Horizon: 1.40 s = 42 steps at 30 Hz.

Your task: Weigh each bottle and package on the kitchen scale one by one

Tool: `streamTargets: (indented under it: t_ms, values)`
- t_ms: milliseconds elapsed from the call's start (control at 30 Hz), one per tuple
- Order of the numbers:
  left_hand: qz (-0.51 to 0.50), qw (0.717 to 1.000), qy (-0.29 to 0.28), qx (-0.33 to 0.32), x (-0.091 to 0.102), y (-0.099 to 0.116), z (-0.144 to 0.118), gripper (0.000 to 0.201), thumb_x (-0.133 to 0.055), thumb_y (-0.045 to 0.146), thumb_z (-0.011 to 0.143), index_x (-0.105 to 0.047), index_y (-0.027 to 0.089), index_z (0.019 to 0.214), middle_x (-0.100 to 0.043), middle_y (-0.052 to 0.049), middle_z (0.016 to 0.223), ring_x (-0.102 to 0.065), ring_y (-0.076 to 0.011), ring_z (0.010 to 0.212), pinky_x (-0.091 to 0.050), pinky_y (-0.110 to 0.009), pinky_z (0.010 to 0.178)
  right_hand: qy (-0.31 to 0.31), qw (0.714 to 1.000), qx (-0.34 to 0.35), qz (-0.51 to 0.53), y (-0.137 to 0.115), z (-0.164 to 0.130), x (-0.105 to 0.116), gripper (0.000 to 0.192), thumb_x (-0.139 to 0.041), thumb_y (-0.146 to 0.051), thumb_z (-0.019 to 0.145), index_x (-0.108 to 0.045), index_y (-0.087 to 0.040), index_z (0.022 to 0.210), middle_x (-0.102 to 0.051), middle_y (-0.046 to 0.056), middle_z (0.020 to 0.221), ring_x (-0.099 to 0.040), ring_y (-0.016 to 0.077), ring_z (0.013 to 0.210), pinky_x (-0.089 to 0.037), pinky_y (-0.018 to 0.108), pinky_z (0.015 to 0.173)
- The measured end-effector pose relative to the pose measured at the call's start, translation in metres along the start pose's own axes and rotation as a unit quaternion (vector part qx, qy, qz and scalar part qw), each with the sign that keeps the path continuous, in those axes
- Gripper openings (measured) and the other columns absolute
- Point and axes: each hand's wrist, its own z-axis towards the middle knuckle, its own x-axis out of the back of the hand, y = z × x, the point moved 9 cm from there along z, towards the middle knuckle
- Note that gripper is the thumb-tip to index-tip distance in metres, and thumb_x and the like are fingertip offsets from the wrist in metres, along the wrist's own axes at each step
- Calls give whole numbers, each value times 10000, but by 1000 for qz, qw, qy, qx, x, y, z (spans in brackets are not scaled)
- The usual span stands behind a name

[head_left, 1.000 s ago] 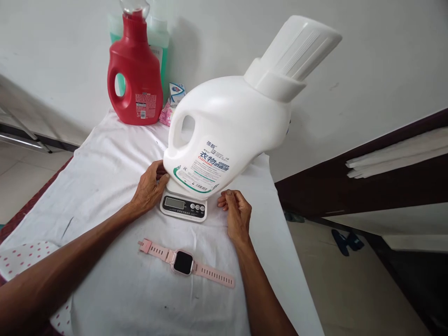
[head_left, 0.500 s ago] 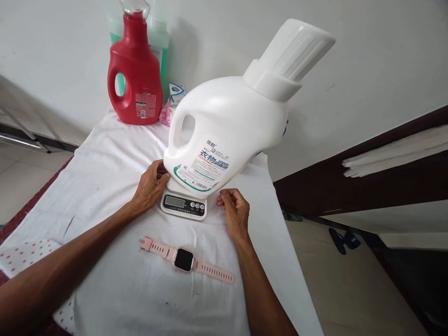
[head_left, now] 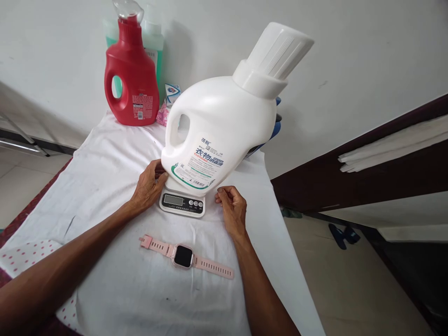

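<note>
A large white laundry-liquid bottle (head_left: pixel 224 126) with a ribbed white cap stands on a small kitchen scale (head_left: pixel 182 204) and appears to lean right. Its label reads "CLOTHING". My left hand (head_left: pixel 149 184) is at the bottle's lower left corner, thumb against it and fingers curled partly behind, closed on that edge. Close by the lower right corner is my right hand (head_left: pixel 232 207), with fingers curled in and thumb against them; no object shows in it, and I cannot tell whether it touches the bottle. The scale's display looks blank.
A pink smartwatch (head_left: pixel 183 256) lies before the scale. At the back stand a red detergent bottle (head_left: pixel 131 79), green-liquid bottles (head_left: pixel 159 51) and a small box (head_left: pixel 172 94). Something blue (head_left: pixel 276 129) shows behind the white bottle. White cloth (head_left: pixel 115 280) covers the table; slippers (head_left: pixel 345 235) lie on the floor.
The white bottle's capped top has swung left, so it leans less, and more of the blue thing behind it shows. Both hands keep nearly the same places beside its base.
</note>
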Motion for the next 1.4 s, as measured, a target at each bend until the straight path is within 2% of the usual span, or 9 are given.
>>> streamTargets:
  t_ms: [333,500,567,667,733,833,933,1233,1400]
  values:
    - [2,1000,-1,4,-1,-2,0,398,-551,348,953,-580,163,1304,-726,-146,1270,-705,-269,1140,-582,-541,1030,-5,1000,-1,-2,-1,0,-2,300,-668,-503,936,-664,-208,882,-685,6,762,-628,179,722,-492,321,730]
    - [8,1000,-5,7,-1,-1,0,428,-546,385,950,-578,154,1309,-723,-152,1275,-703,-282,1137,-577,-542,1021,9,999,-17,39,2,1,5,380,-703,-590,902,-669,-212,923,-704,27,825,-657,202,769,-521,342,726]
    - [6,1000,-6,12,0,-1,1,425,-548,380,943,-579,157,1304,-724,-152,1272,-703,-283,1129,-573,-540,1016,21,996,10,86,-14,4,9,473,-729,-642,869,-667,-225,1083,-742,70,1040,-703,249,961,-562,382,809]
    - [3,1000,-8,18,0,-2,1,423,-537,386,946,-583,159,1301,-725,-153,1264,-701,-286,1129,-566,-536,1012,-10,984,118,136,-69,7,-1,745,-823,-688,759,-589,-276,1335,-653,103,1405,-618,311,1316,-539,492,1059]
    - [6,1000,-3,18,1,-2,2,421,-506,399,961,-591,162,1298,-725,-150,1259,-697,-291,1141,-556,-537,1022,-49,973,172,145,-107,10,-18,827,-879,-671,703,-571,-300,1375,-625,90,1456,-595,315,1359,-532,506,1103]
    - [14,1000,5,21,2,-1,3,428,-474,417,967,-607,157,1279,-727,-150,1253,-691,-306,1151,-538,-552,1043,-44,974,175,136,-138,21,-36,852,-889,-606,739,-538,-305,1454,-670,86,1403,-636,302,1310,-562,509,1087]
    - [15,999,2,29,2,-2,4,464,-483,440,953,-600,147,1293,-730,-156,1250,-694,-319,1147,-540,-554,1039,-16,978,170,117,-147,32,-42,853,-921,-562,719,-575,-282,1447,-728,78,1306,-679,297,1235,-580,510,1066]
    - [-3,1000,7,27,2,-5,6,529,-509,445,935,-550,147,1370,-743,-149,1228,-708,-305,1137,-555,-525,1031,40,970,197,138,-149,32,-42,775,-916,-507,733,-624,-245,1401,-756,73,1263,-705,283,1161,-591,496,1019]
    - [-19,999,11,42,1,-11,5,529,-507,442,939,-541,144,1374,-734,-161,1212,-713,-294,1124,-548,-536,1034,54,964,149,215,-138,42,-41,670,-933,-437,719,-683,-221,1301,-777,67,1203,-712,282,1125,-603,502,997]
